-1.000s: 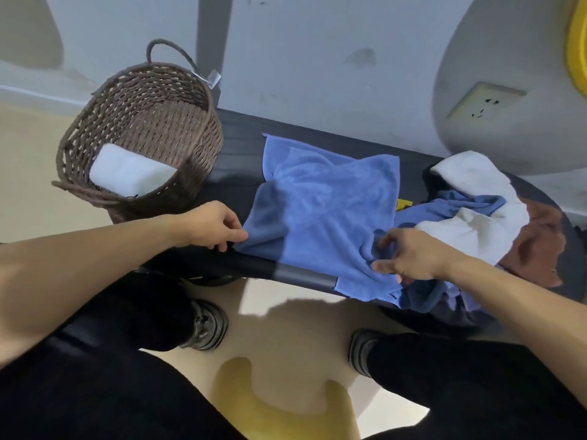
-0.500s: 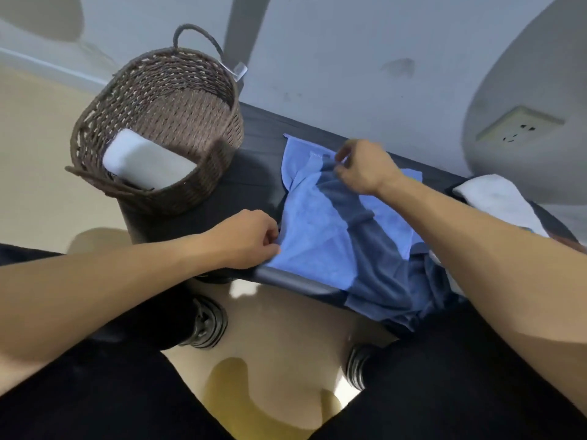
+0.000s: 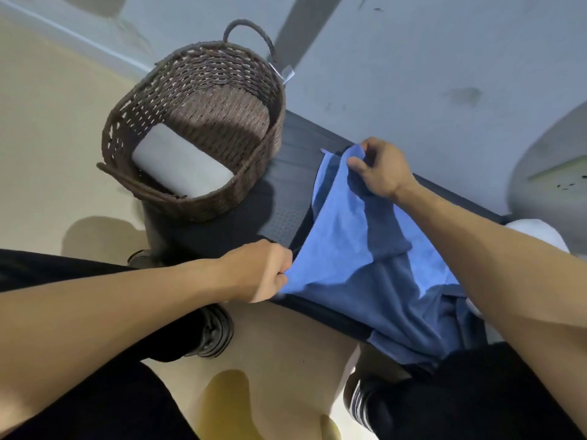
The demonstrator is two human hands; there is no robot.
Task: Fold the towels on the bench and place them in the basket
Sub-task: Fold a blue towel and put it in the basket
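Observation:
A blue towel (image 3: 352, 236) lies spread over the dark bench (image 3: 286, 198), folded over on itself. My left hand (image 3: 263, 271) pinches its near left corner at the bench's front edge. My right hand (image 3: 378, 168) pinches a corner at the far edge, near the wall. A brown woven basket (image 3: 127, 128) stands on the bench's left end, with a folded white towel (image 3: 181, 169) inside it. My right forearm hides most of the other towels; a bit of a white towel (image 3: 536, 230) shows at the right.
The grey wall runs right behind the bench. A wall socket (image 3: 562, 176) sits at the far right. Below are the beige floor, my black trousers and my shoes (image 3: 212, 331).
My right hand carried the near right corner across the towel to the far edge, folding it over. The left hand kept its hold on the near left corner. The view swung left.

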